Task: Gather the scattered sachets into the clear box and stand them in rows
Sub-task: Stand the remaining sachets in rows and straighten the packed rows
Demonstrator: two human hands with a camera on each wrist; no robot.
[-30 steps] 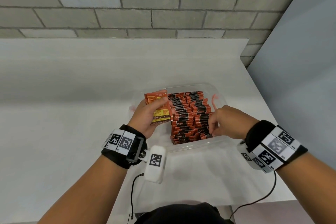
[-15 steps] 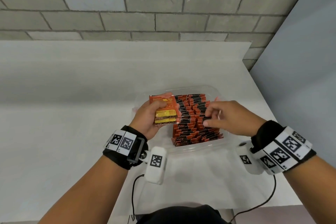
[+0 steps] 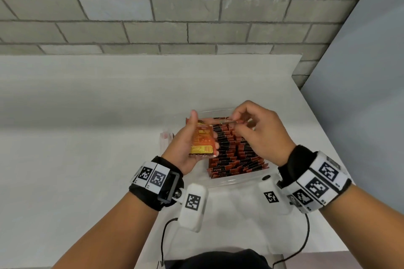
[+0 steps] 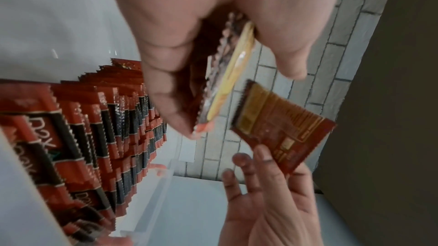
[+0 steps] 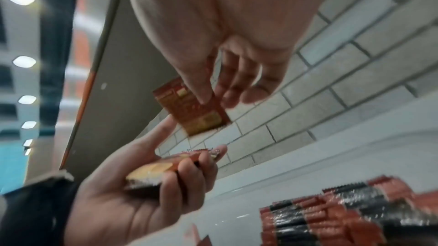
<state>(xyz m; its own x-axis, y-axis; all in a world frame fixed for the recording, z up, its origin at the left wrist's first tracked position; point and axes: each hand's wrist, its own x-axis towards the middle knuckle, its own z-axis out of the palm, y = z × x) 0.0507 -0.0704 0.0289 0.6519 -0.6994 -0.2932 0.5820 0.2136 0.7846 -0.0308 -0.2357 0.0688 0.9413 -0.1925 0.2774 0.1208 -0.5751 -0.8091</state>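
1. left hand [image 3: 192, 137] grips a sachet stack [image 3: 202, 141]; right hand [image 3: 260, 131] pinches one sachet [image 4: 282, 128] above the clear box [image 3: 238, 179].
2. that thin pinch could slip, dropping it flat across the standing rows [image 3: 236, 153].

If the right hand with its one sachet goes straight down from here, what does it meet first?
Probably the standing rows of sachets in the clear box; the right hand with its single sachet seems above their far end, though depth is unclear.
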